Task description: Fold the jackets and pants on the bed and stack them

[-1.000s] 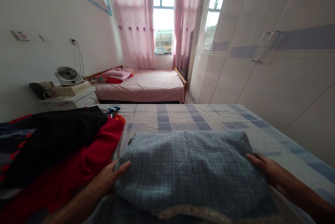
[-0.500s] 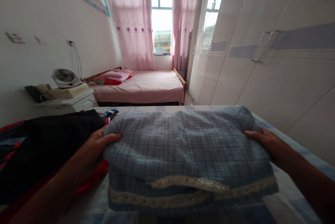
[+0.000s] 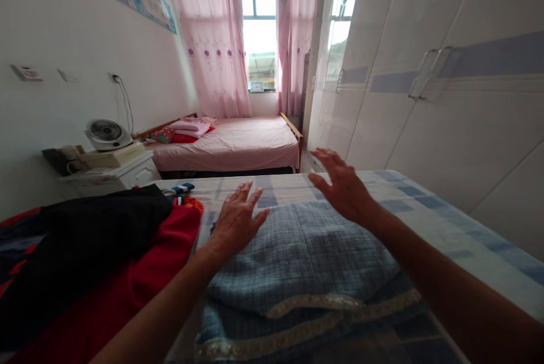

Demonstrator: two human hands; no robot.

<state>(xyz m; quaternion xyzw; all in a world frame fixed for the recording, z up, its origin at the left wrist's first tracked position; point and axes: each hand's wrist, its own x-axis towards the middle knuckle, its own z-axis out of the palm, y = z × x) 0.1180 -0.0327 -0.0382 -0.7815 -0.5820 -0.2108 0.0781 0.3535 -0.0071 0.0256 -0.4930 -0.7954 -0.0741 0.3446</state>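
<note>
A folded blue-grey checked garment [image 3: 297, 256] with pale, beaded-looking trim lies on the blue-and-white patterned bed cover [image 3: 450, 222] in front of me. Over its far left corner is my left hand [image 3: 240, 216], fingers spread and holding nothing; whether it touches the cloth I cannot tell. My right hand [image 3: 340, 185] hovers above the far right part, fingers apart and holding nothing. The right forearm hides part of the garment's right side.
A heap of clothes, black [image 3: 102, 222] and red [image 3: 165, 262], lies to the left. Beyond stand a second bed [image 3: 238, 145] with pink bedding and a small fan [image 3: 108, 134] on a cabinet. White wardrobes [image 3: 425, 143] line the right.
Both hands have let go of the garment's side edges and moved inward and up. The garment, held stretched between them before, now rests on the bed.
</note>
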